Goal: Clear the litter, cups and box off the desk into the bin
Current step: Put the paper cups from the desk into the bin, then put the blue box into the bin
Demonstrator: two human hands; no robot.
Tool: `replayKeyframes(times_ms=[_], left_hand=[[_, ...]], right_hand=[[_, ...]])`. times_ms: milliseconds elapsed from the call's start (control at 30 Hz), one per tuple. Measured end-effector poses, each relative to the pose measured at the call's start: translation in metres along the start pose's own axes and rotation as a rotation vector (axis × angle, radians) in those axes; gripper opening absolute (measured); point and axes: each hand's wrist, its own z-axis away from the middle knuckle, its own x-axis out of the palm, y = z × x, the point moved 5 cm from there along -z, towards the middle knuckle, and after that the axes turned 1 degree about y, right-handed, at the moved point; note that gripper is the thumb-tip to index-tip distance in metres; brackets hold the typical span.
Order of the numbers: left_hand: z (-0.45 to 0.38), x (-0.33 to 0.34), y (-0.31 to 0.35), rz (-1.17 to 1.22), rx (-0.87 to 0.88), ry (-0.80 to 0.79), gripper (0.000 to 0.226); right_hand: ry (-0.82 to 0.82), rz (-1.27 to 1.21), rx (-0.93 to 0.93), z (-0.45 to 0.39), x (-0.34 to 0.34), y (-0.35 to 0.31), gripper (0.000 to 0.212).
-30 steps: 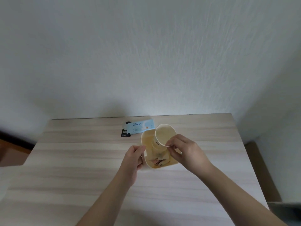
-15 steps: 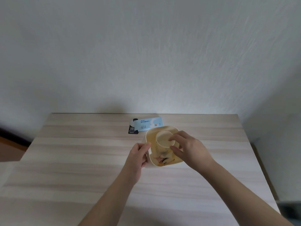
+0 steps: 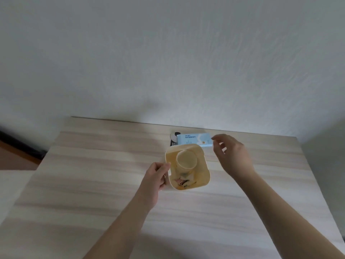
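- Head view: my left hand (image 3: 156, 176) gripped the left rim of the cream bin (image 3: 202, 181), which stood on the desk (image 3: 93, 174).
- A paper cup (image 3: 186, 159) sat upright inside the bin, over mixed litter (image 3: 183, 181) at the bottom.
- My right hand (image 3: 231, 156) was empty, fingers loosely spread, hovering just right of the bin.
- The pale blue box (image 3: 194, 140) lay flat at the far edge by the wall, just beyond the bin, apparently touching its far rim; a dark packet (image 3: 173, 139) lay partly under its left end.
- Its long axis ran left to right; its right end lay close to my right fingertips (image 3: 214, 141).
- Judgement: the right hand was the nearer one; a short reach far-left should take the box by its right end.
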Motion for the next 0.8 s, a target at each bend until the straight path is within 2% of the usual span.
replayKeyframes(times_ms=[167,300,367,500,567,700,800], left_hand=[[-0.01,-0.046,0.007,0.021,0.013,0.017,0.023],[-0.017,-0.066,0.007,0.074,-0.004,0.08,0.021],[-0.021,-0.071,0.006,0.12,-0.03,0.113,0.019],[-0.025,-0.079,0.005,0.143,-0.059,0.136,0.019],[-0.027,-0.083,0.006,0.148,-0.058,0.143,0.021],[-0.03,-0.088,0.007,0.161,-0.054,0.162,0.021],[-0.029,-0.092,0.006,0.18,-0.027,0.169,0.023]], right_hand=[[-0.152,0.121,0.131,-0.03,0.056,0.012,0.017],[-0.272,0.197,0.129,-0.045,0.097,0.022,0.022],[-0.356,0.274,0.093,-0.053,0.118,0.027,0.032],[-0.547,0.43,0.132,-0.059,0.157,0.044,0.073],[-0.605,0.506,0.102,-0.058,0.173,0.051,0.086],[-0.66,0.629,0.031,-0.071,0.194,0.068,0.102],[-0.691,0.652,0.002,-0.085,0.205,0.079,0.101]])
